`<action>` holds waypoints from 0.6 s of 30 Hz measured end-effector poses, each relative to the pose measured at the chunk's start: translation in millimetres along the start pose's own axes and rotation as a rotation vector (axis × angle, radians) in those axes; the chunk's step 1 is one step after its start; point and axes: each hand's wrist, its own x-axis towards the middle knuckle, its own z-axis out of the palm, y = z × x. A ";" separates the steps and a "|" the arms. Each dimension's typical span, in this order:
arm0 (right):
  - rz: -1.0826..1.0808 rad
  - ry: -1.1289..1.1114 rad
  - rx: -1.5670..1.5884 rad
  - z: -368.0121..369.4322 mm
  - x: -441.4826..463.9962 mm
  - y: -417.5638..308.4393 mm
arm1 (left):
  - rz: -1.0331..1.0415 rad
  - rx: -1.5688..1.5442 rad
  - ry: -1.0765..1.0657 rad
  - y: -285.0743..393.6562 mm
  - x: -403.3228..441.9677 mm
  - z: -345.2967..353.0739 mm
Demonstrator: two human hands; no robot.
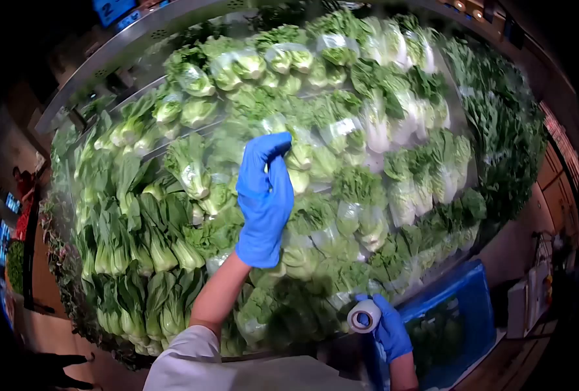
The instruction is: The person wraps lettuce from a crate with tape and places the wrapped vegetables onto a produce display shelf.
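My left hand [265, 199], in a blue glove, is raised over the middle of a sloped display of leafy greens. Its fingers are bent and pressed together around something I cannot make out. Behind it lie lettuce heads [299, 156] in clear wrapping. At the lower right, my right hand [388, 326], also gloved in blue, has its fingers wrapped round a white roll [364, 317] with a hollow core. The roll's open end faces me. The right hand is near the edge of a blue-lined crate [481, 293].
Bok choy [162, 251] stands in rows at the left, and dark leafy greens [498, 124] fill the right side. A metal rail [117, 58] runs along the top left. A person in red [24, 189] is at the far left. The crate holds greens under its blue lining.
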 end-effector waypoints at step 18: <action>-0.246 0.939 0.344 -357.2 -242.9 59.5 | -0.514 -0.378 -1.333 345.9 -147.2 153.9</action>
